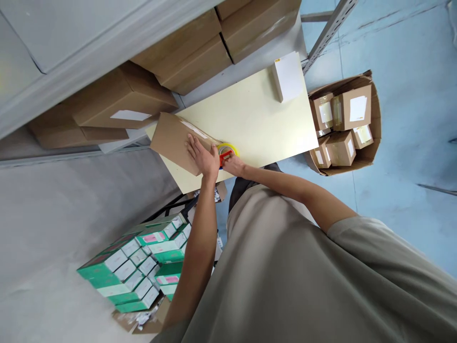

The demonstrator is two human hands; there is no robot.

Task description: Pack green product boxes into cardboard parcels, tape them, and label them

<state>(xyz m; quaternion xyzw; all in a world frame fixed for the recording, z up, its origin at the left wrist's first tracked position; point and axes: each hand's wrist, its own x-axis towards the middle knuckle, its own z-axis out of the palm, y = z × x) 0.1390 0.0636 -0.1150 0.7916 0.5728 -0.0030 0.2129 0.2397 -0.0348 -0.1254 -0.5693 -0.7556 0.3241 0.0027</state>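
A brown cardboard box (171,138) with a white label (194,129) lies on the pale yellow tabletop (264,124), near its left end. My left hand (203,155) rests flat on the box, fingers stretched out over the cardboard. Close beside it, my right hand (233,164) is wrapped round the red handle of a tape dispenser (225,153). A yellow roll of tape sits in the dispenser, right against the box's near right end. My hand partly hides the dispenser's lower side.
A white box (288,76) stands at the table's far right corner. Large cartons (194,52) line the shelf behind. On the floor to the right, an open carton (375,119) holds several small taped boxes. Green and white boxes (139,267) are stacked at lower left.
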